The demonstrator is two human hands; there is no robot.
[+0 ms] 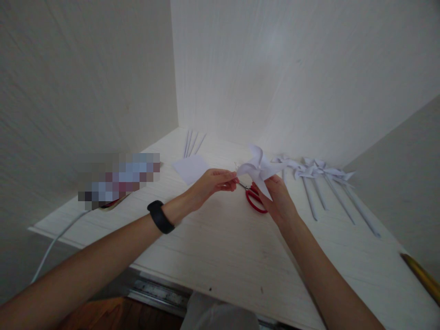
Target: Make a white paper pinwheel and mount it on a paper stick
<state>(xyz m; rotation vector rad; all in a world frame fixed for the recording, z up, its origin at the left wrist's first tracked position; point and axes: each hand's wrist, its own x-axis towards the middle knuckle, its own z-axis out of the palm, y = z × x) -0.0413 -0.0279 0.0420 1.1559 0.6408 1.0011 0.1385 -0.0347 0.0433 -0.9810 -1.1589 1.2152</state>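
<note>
A white paper pinwheel [257, 167] is held up above the table, its curved blades facing me. My right hand [279, 198] is closed around it from the right and below, the fingers partly hidden behind the paper. My left hand [220, 180], with a black band on the wrist, is closed in a pinch at the tip of the left blade. Red-handled scissors [255, 202] lie on the table under the pinwheel, between my hands, partly covered by the right one.
Several white pinwheels on paper sticks [338, 198] lie at the right. White paper [190, 168] and several thin rolled sticks [191, 143] lie at the back left. A pixelated device [120, 181] with a white cable [57, 238] stands at the left. Walls enclose the white table [213, 247].
</note>
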